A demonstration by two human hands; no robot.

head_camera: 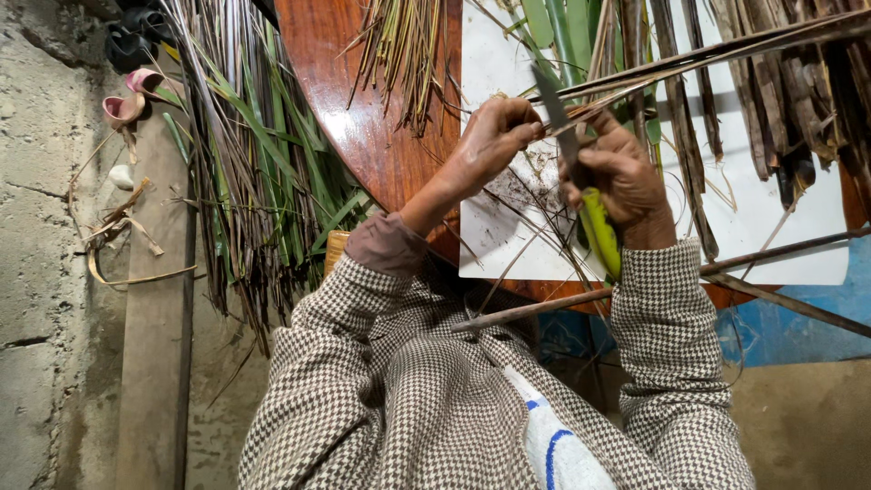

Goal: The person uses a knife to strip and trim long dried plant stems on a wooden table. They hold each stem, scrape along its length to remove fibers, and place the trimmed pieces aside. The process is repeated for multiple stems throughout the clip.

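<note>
My right hand (626, 177) grips a knife by its yellow-green handle (601, 231); the dark blade (552, 102) points away from me. My left hand (494, 136) pinches the near end of a long dry palm leaf strip (726, 50), which runs off to the upper right. The blade lies against that strip, right beside my left fingertips. Both hands hover over a white board (508, 227) dusted with fine scrapings. My sleeves are in a brown-and-white houndstooth pattern.
The white board lies on a round reddish wooden table (363, 118). Bundles of green and dry leaf strips (263, 163) hang over the table's left edge, and dark dry leaves (789, 100) are piled on the right. A wooden plank (154, 345) and pink sandals (127, 104) are on the concrete floor.
</note>
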